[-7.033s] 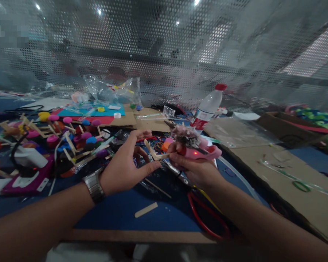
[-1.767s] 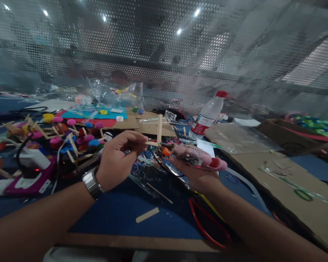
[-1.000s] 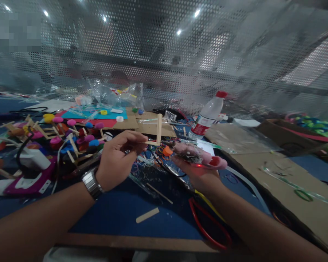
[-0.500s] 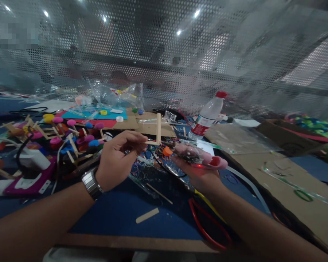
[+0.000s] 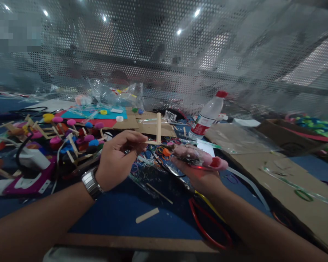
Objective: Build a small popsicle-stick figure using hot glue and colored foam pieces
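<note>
Between thumb and fingers, my left hand [image 5: 120,156] pinches the end of a flat wooden stick assembly [image 5: 159,128]. One stick lies level and another stands upright from its far end, forming an L. My right hand [image 5: 199,174] is wrapped around a pink hot glue gun [image 5: 192,154] smeared with dried glue. The gun's nozzle points left and sits at or very near the corner of the L; I cannot tell if it touches. A red light glows on the gun, and a pale glue stick [image 5: 248,182] trails from its rear.
Red-handled scissors [image 5: 207,229] and a loose craft stick [image 5: 147,215] lie near the front edge. A plastic bottle [image 5: 203,118] stands tilted-looking behind my right hand. At left are a purple power strip [image 5: 34,178] and many-coloured stick-and-cap pieces [image 5: 90,136]. Cardboard [image 5: 284,182] covers the right.
Almost nothing differs. Both hands hold the same position, with the glue gun's nozzle still at the corner of the sticks.
</note>
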Demonstrator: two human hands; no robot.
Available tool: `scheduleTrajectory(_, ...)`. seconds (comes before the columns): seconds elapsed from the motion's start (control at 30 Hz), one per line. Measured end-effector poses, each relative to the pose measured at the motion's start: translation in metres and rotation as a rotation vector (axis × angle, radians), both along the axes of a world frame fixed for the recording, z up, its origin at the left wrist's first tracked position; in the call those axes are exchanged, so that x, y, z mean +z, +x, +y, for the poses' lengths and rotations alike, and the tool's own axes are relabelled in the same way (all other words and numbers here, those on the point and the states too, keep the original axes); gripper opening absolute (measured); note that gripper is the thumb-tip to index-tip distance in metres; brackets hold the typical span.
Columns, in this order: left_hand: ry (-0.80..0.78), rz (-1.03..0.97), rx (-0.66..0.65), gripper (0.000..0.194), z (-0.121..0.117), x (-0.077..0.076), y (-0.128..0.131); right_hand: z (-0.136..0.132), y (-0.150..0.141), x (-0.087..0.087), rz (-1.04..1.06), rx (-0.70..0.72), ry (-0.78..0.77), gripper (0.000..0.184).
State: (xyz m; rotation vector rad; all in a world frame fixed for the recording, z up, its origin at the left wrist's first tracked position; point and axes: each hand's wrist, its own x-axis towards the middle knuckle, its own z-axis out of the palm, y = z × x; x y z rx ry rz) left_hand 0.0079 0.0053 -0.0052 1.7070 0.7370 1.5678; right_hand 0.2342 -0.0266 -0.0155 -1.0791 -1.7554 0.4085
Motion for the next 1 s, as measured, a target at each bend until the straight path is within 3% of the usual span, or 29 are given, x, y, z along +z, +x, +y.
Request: scheduleTrajectory(1.0, 0.015, -0.019, 0.005, 0.009, -0.0017, 0.0012, 0.0002, 0.0017, 0.0008, -0.0013, 0.048, -0.006, -0.056, 0.016)
